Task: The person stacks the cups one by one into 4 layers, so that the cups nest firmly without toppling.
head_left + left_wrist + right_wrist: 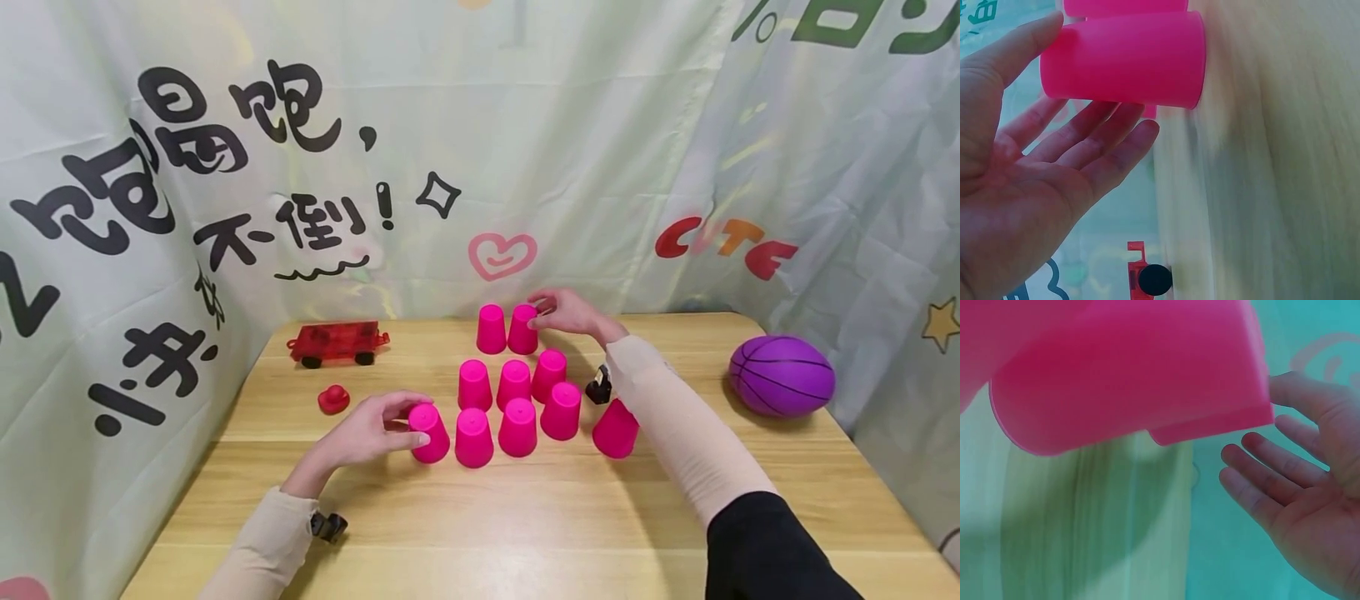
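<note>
Several pink cups (475, 437) stand upside down on the table in loose rows. My left hand (371, 429) grips the front-left cup (430, 433), thumb on one side and fingers on the other. In the left wrist view, this cup (1125, 59) lies between the thumb and the fingers. At the back right, my right hand (570, 312) reaches to a cup (522, 329), its thumb overlapping the near side. The right wrist view shows the right fingers (1260, 494) spread and fairly straight, beside the closed end of a large pink cup (1135, 369). Part of the index finger is hidden.
A red toy wagon (335, 342) and a small red rubber duck (333, 399) are at the left on the wooden table (525, 533). A purple basketball (782, 376) sits at the right. Beneath the right forearm a pink cup (615, 429) tilts in view. A printed curtain (585, 167) borders the table.
</note>
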{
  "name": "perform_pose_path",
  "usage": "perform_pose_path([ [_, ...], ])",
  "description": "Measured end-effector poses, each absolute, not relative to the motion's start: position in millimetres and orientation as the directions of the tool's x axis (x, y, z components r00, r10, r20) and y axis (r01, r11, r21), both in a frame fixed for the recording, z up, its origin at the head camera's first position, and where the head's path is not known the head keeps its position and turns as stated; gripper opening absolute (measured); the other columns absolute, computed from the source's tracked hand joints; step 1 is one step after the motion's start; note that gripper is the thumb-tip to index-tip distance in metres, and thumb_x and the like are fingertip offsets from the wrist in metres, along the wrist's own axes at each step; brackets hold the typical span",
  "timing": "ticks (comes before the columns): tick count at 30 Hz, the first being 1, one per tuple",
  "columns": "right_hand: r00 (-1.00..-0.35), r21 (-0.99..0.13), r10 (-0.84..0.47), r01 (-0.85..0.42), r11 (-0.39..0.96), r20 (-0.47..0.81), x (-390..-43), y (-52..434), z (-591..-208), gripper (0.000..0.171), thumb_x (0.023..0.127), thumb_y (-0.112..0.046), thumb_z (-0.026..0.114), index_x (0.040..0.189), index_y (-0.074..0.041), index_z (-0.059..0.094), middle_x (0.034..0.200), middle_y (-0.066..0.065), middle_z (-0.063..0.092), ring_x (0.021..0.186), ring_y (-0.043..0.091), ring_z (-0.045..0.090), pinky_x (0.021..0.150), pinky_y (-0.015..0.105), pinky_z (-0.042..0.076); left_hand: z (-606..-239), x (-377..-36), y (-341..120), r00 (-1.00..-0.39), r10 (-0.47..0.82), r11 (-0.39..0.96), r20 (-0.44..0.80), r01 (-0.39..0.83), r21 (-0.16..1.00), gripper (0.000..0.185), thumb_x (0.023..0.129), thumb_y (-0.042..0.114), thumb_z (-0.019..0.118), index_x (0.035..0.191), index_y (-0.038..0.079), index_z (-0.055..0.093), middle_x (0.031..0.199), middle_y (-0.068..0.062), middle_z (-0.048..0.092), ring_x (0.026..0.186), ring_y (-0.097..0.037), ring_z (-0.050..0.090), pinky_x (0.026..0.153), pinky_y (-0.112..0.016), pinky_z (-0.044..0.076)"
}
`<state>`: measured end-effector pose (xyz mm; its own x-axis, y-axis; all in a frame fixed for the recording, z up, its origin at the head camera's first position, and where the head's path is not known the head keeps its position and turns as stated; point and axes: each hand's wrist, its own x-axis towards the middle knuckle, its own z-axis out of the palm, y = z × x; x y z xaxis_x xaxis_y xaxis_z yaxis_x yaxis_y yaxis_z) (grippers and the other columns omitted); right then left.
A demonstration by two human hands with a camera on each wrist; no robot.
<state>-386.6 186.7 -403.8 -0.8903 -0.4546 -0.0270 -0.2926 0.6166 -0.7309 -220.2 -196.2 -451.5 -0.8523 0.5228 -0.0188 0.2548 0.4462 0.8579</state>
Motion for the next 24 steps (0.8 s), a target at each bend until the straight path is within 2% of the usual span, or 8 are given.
perform_pose_path([
  [4, -0.889, -0.719, -0.458, -0.314, 0.62, -0.007, -383, 194, -394, 0.059, 0.096, -0.015, 0.074, 0.147, 0.007, 0.053, 0.143, 0.03, 0.061, 0.133, 0.045, 0.061, 0.107, 0.055, 0.055, -452, -219, -196, -0.85, 0.526, 0.436, -0.018, 0.251, 0.864, 0.059, 0.091, 0.025, 0.084, 0.141, 0.005, 0.061, 0.128, -0.013, 0.072, 0.12, -0.031, 0.069, 0.102, -0.05, 0.059],
  [11, -0.899, -0.695, -0.438, -0.322, 0.643, 0.012, -370, 209, -377, 0.059, 0.098, -0.019, 0.073, 0.149, 0.003, 0.053, 0.145, 0.031, 0.06, 0.133, 0.044, 0.061, 0.107, 0.057, 0.055, -452, -221, -193, -0.876, 0.483, 0.458, 0.013, 0.265, 0.849, 0.052, 0.092, 0.027, 0.083, 0.137, 0.01, 0.064, 0.124, -0.007, 0.073, 0.117, -0.026, 0.07, 0.1, -0.045, 0.06],
  [18, -0.905, -0.665, -0.424, -0.339, 0.666, 0.037, -344, 227, -364, 0.056, 0.102, -0.024, 0.07, 0.15, -0.002, 0.054, 0.146, 0.025, 0.061, 0.133, 0.043, 0.061, 0.106, 0.058, 0.055, -450, -236, -187, -0.909, 0.401, 0.448, 0.111, 0.301, 0.842, 0.05, 0.093, 0.024, 0.082, 0.137, 0.011, 0.061, 0.125, -0.009, 0.071, 0.117, -0.031, 0.07, 0.101, -0.053, 0.058],
  [24, -0.905, -0.641, -0.422, -0.349, 0.684, 0.042, -315, 241, -362, 0.054, 0.102, -0.025, 0.069, 0.149, -0.002, 0.055, 0.143, 0.026, 0.063, 0.129, 0.045, 0.063, 0.104, 0.058, 0.057, -443, -253, -181, -0.934, 0.321, 0.427, 0.155, 0.288, 0.857, 0.051, 0.095, 0.019, 0.079, 0.14, 0.007, 0.057, 0.129, -0.014, 0.067, 0.117, -0.033, 0.07, 0.097, -0.042, 0.06],
])
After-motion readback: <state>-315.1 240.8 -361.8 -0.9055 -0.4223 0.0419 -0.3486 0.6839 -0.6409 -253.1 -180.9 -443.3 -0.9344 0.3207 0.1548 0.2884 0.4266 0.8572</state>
